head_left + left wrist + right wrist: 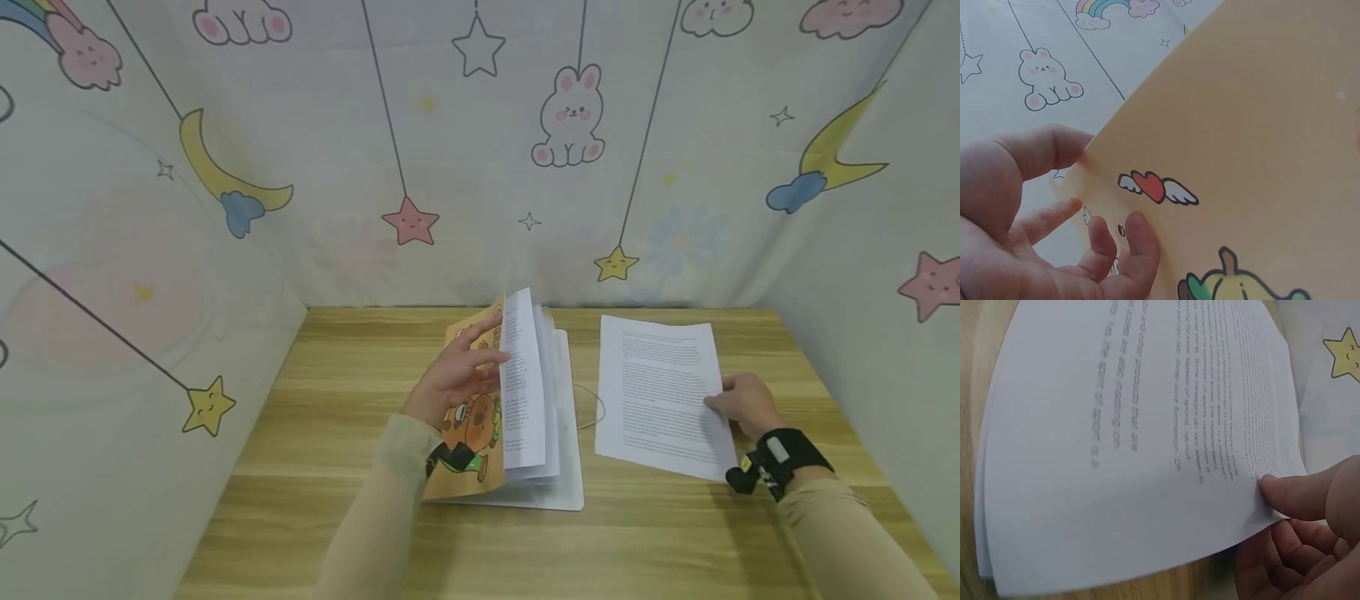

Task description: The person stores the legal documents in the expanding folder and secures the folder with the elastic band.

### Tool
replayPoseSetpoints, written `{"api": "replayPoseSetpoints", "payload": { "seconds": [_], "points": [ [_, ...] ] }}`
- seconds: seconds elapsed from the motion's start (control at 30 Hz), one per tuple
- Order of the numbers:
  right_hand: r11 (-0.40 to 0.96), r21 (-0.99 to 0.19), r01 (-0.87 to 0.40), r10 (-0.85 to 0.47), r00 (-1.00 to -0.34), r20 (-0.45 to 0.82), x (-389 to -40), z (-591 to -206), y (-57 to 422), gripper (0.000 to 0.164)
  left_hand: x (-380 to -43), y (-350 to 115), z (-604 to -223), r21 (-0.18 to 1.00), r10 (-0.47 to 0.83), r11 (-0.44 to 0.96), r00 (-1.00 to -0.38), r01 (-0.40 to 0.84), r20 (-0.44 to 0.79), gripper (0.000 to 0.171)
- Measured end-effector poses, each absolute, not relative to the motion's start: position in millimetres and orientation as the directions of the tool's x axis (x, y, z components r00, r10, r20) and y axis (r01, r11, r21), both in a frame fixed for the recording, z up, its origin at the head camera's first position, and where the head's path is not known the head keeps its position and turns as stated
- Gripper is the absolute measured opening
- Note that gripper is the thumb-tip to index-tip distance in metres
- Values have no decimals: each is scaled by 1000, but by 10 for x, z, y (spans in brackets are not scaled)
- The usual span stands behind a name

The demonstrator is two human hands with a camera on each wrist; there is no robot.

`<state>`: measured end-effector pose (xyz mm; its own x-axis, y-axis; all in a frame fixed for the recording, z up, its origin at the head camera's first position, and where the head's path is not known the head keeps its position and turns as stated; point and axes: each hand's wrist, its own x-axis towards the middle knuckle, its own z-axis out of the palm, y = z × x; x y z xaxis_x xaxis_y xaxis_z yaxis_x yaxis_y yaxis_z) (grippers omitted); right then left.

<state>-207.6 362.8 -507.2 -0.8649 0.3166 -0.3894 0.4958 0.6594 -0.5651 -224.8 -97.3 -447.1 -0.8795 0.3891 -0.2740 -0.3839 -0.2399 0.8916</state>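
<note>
An orange folder [480,467] with cartoon pictures lies partly open on the table, its front cover raised. Printed pages [522,392] stand fanned inside it. My left hand [459,375] holds the cover by its edge. In the left wrist view, the thumb [1047,150] passes behind that edge, and other fingers are bent in front of the cover. To the right are loose printed sheets [663,392]. My right hand [746,402] pinches their right edge, thumb on top and fingers beneath. The right wrist view shows more than one layer of paper [1116,519], bowed near the grip.
A thin cord loop [592,408] sticks out from the folder's right side toward the sheets. The wooden table [337,400] is bounded by pale walls [480,250] with cartoon stars, moons and rabbits at the back and both sides.
</note>
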Motion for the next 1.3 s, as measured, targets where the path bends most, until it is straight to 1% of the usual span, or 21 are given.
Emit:
{"api": "replayPoseSetpoints", "payload": {
  "seconds": [0.17, 0.27, 0.33, 0.47, 0.57, 0.63, 0.77, 0.83, 0.97, 1.1, 1.3],
  "points": [
    [628, -585, 512, 316, -856, -409, -2093, -5119, 3641, 52, -2248, -971, -4474, 894, 390, -232, -879, -383, -275, 78],
    [633, -590, 501, 307, -862, -403, -2083, -5132, 3651, 52, -2248, -970, -4476, 892, 389, -234, -878, -387, -278, 78],
    [663, -581, 472, 292, -878, -379, -2067, -5133, 3646, 50, -2249, -968, -4474, 891, 390, -237, -878, -388, -279, 78],
    [747, -534, 395, 266, -915, -304, -2038, -5104, 3584, 42, -2254, -968, -4475, 892, 393, -234, -877, -387, -277, 78],
    [781, -499, 375, 283, -925, -252, -2030, -5068, 3507, 32, -2254, -969, -4475, 893, 397, -234, -876, -384, -272, 78],
    [797, -478, 370, 295, -928, -226, -2039, -5057, 3464, 30, -2251, -971, -4471, 895, 398, -234, -877, -381, -269, 78],
    [824, -422, 378, 315, -925, -213, -2066, -5052, 3415, 33, -2242, -974, -4461, 898, 393, -227, -879, -376, -269, 78],
    [828, -415, 378, 315, -925, -213, -2076, -5054, 3419, 33, -2240, -975, -4459, 899, 390, -225, -880, -377, -272, 78],
    [804, -440, 400, 325, -915, -239, -2068, -5031, 3442, 33, -2240, -976, -4460, 898, 388, -226, -880, -378, -272, 77],
    [771, -473, 426, 332, -903, -273, -2074, -5018, 3477, 42, -2238, -977, -4448, 899, 386, -229, -882, -375, -270, 77],
    [727, -512, 458, 349, -888, -299, -2091, -5029, 3495, 46, -2220, -979, -4427, 898, 383, -229, -883, -375, -271, 78]
  ]
}}
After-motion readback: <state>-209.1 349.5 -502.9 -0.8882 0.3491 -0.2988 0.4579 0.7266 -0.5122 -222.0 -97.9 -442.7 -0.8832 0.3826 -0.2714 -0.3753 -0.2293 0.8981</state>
